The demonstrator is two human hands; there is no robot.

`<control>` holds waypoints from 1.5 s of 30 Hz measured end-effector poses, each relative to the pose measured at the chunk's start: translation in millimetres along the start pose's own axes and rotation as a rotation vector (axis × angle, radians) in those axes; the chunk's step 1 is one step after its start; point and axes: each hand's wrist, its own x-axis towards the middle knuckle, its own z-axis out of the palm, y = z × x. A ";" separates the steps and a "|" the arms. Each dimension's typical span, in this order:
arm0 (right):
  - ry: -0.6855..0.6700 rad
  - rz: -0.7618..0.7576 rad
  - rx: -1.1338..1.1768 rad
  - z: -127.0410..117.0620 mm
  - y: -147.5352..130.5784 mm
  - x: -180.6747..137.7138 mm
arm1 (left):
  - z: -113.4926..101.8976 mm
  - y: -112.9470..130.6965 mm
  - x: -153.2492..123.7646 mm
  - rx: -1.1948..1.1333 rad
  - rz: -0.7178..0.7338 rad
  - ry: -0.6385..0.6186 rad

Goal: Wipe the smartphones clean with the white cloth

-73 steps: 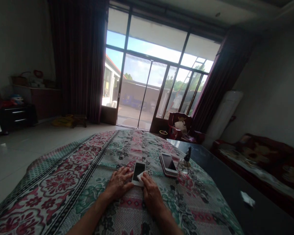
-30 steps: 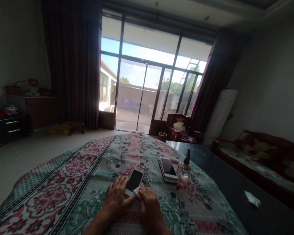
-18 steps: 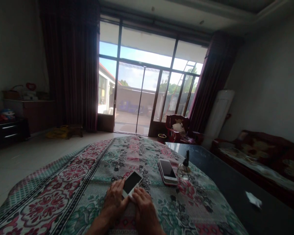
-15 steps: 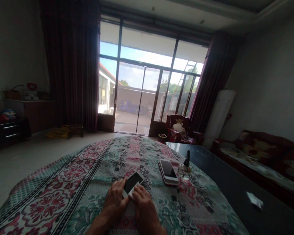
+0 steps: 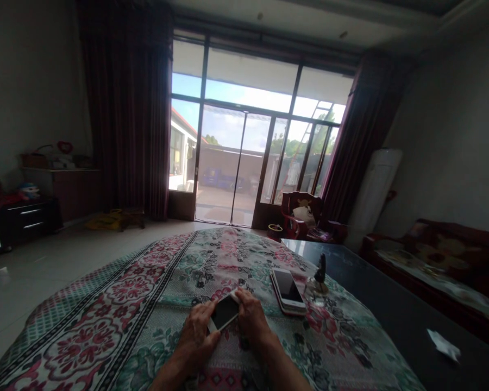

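Note:
A white smartphone [image 5: 225, 312] with a dark screen lies at a slant between my two hands, low over the patterned cloth. My left hand [image 5: 198, 328] is closed around its left end, thumb along the near edge. At the right end, my right hand [image 5: 250, 309] has its fingers curled over the phone's upper right corner; whether a white piece is still under them is hidden. Right of my hands lies another white phone [image 5: 289, 290], screen up on a reddish case or base. Beside it stands a clear glass bottle [image 5: 317, 293] with a black spray top.
A floral tablecloth [image 5: 142, 296] covers the rounded table. To the right, a crumpled white tissue [image 5: 444, 345] lies on a dark glossy tabletop [image 5: 391, 304]. A wooden sofa [image 5: 452, 255] and a chair [image 5: 301, 214] stand beyond, with glass doors [image 5: 234, 168] ahead.
My right hand has moved from the phone's near side to its upper right end. The white folded piece seen under its fingers no longer shows. More of the dark screen is visible.

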 end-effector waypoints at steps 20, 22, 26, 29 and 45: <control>-0.028 -0.008 0.008 -23.4 12.7 -42.1 | -28.1 19.3 13.6 -0.094 -0.085 -0.149; -0.035 -0.005 -0.008 -21.2 8.6 -30.1 | -27.9 16.8 13.2 -0.120 -0.061 -0.149; -0.079 -0.011 -0.052 -16.1 -2.1 -2.4 | -27.9 9.9 11.6 -0.179 -0.025 -0.176; -0.092 -0.025 -0.055 -13.1 -7.0 9.7 | -29.0 6.7 11.7 -0.206 -0.019 -0.238; 0.104 -0.022 -0.065 -10.5 -1.5 -20.5 | -34.5 16.2 21.2 -0.061 -0.175 0.002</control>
